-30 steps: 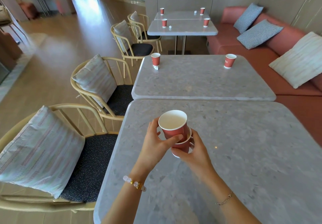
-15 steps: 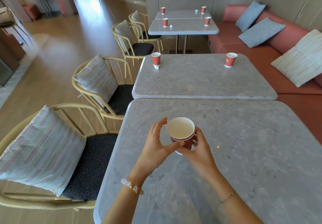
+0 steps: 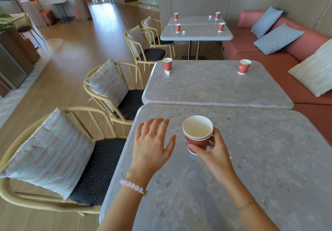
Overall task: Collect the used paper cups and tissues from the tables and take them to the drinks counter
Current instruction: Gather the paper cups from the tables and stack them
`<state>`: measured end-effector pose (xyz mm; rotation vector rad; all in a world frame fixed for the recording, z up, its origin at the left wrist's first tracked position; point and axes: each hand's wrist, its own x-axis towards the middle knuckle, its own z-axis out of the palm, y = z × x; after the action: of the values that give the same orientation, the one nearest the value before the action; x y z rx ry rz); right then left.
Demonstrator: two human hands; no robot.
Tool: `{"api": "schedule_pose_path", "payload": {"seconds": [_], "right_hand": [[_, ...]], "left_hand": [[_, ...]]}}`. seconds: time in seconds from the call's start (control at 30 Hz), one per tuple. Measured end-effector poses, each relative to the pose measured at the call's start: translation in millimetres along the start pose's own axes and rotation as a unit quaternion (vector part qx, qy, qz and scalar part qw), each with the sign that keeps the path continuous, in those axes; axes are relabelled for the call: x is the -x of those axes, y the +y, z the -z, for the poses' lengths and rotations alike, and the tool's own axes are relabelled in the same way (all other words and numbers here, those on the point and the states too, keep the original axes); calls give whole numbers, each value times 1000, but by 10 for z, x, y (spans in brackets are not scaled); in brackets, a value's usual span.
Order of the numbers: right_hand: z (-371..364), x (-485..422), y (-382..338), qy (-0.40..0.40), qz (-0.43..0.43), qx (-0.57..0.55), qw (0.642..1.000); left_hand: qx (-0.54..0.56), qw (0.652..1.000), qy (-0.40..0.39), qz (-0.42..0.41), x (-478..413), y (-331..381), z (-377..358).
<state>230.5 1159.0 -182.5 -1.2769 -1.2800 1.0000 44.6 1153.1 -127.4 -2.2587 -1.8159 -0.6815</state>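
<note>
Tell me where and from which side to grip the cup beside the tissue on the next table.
Grip the cup round its upper wall, just under the rim, coming from the near left edge with the free left hand. It stands upright and widens upward, so fingers there should not slip, and they stay above the tissue at its base. The right hand holds the stack.

— What is met over the near table [image 3: 265, 162]?
— Only the stacked cups [image 3: 197, 138], gripped by the right hand [image 3: 214, 152]; open tabletop is seen to their right.
— And on the next table [image 3: 215, 90]?
— The middle is left open; one cup [image 3: 167, 64] with a tissue [image 3: 167, 72] is set at its far-left corner, a second cup [image 3: 244, 66] at its far-right.
</note>
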Motion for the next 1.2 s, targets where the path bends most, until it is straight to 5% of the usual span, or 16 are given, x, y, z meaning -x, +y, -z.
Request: {"api": "schedule_pose_path", "payload": {"seconds": [0.43, 1.2], "right_hand": [[103, 64, -90, -35, 18, -15, 999], [-666, 322, -341, -224, 59, -50, 972]], "left_hand": [[-22, 998, -34, 51, 193, 84, -59], [-84, 969, 74, 218, 1105, -293, 632]]}}
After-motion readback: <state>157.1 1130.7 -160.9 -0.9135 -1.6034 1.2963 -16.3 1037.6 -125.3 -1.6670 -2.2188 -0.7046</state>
